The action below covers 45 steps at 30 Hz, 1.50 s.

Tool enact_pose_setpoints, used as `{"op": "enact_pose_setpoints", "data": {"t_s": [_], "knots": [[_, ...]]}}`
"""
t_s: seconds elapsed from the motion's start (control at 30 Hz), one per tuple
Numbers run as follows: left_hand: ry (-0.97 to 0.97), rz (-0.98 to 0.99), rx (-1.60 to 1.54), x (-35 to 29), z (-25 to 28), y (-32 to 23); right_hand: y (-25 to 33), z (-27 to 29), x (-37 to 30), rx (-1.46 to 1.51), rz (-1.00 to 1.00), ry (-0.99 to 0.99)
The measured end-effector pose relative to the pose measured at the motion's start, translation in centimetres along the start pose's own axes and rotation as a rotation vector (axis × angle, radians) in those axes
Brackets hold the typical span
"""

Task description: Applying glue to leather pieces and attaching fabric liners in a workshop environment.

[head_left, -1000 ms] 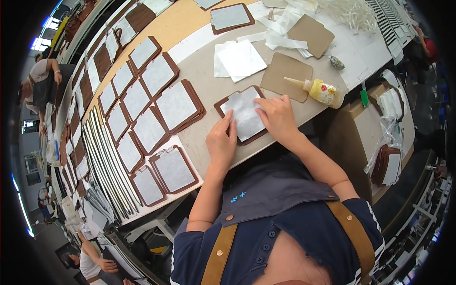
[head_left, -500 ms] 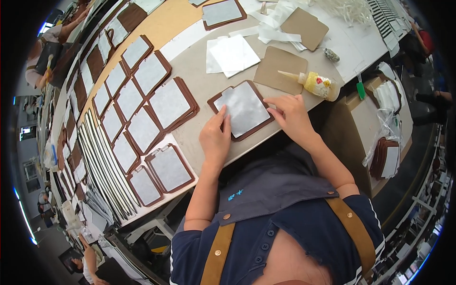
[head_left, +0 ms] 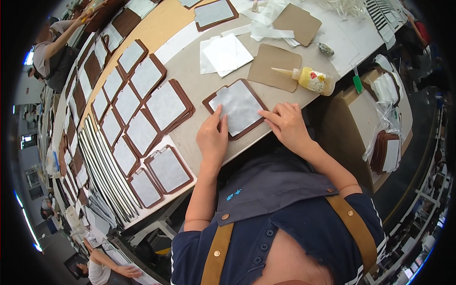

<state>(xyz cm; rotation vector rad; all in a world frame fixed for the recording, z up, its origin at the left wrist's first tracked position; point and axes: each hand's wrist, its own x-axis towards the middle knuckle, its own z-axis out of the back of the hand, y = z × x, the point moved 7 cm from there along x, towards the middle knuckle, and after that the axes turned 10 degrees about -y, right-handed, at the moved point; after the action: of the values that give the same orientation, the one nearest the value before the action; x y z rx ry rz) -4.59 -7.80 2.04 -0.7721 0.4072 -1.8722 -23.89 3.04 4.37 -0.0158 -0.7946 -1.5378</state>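
A brown leather-like panel [head_left: 260,99] lies near the table's front edge, with a pale grey sheet [head_left: 236,107] covering most of its top. At its left side, my left hand [head_left: 212,137] rests with index finger and thumb apart, fingertips on the sheet. My right hand [head_left: 288,123] sits at the right edge; its index finger is stretched onto the edge, the thumb a little apart below and the other fingers bent. Beyond the panel lie white sheets [head_left: 227,54], a tan board [head_left: 274,66] and a yellow-labelled glue bottle [head_left: 314,80] with a long nozzle.
Stacks of similar brown panels [head_left: 166,107] with pale sheets fill the table's left part. Dark and white strips [head_left: 104,166] lie beyond them. Another tan board [head_left: 298,23] is at the back. A carton [head_left: 361,123] stands right of the table. Co-workers are at the left.
My right index finger has moved down along the panel's right edge, and its hand has drawn closer in. The whole view has shifted slightly. My left hand stays at the panel's left side.
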Motion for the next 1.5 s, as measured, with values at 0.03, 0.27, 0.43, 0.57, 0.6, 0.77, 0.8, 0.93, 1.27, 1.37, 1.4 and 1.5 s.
{"op": "enact_pose_setpoints", "data": {"t_s": [0.03,0.27,0.43,0.57,0.6,0.77,0.8,0.93,1.27,1.37,1.4,1.5], "knots": [[-0.004,-0.003,0.004,0.0,0.1,-0.1,0.0,0.0,0.0,-0.001,0.002,-0.006],[0.026,-0.027,0.021,0.3,0.6,0.2,-0.3,0.1,0.0,0.049,-0.025,-0.031],[0.030,-0.003,-0.011,0.2,0.6,0.6,-0.2,-0.8,2.5,-0.015,-0.001,-0.079],[0.028,0.014,-0.027,0.2,0.6,0.7,0.8,-4.1,3.9,-0.056,0.113,0.093],[0.030,0.005,-0.018,0.2,0.5,0.7,0.7,-5.1,3.8,-0.108,0.140,0.176],[0.027,0.018,-0.020,0.2,0.9,0.8,1.1,-6.3,3.8,-0.194,0.177,0.293],[0.023,0.012,-0.018,0.3,1.0,0.8,1.1,-6.3,3.9,-0.200,0.157,0.273],[-0.015,0.024,-0.017,1.3,1.6,1.1,2.0,-7.0,4.3,-0.179,0.192,0.263],[-0.049,0.041,-0.035,1.6,2.3,2.2,4.0,-9.3,4.5,-0.108,0.260,0.293],[-0.068,0.031,-0.053,1.2,2.2,2.4,4.1,-9.4,4.5,-0.128,0.263,0.281],[-0.066,0.035,-0.072,1.2,2.2,2.5,4.1,-9.4,4.5,-0.127,0.258,0.276],[-0.073,0.062,-0.108,1.1,2.3,2.8,4.3,-9.4,4.5,-0.102,0.230,0.261]]}}
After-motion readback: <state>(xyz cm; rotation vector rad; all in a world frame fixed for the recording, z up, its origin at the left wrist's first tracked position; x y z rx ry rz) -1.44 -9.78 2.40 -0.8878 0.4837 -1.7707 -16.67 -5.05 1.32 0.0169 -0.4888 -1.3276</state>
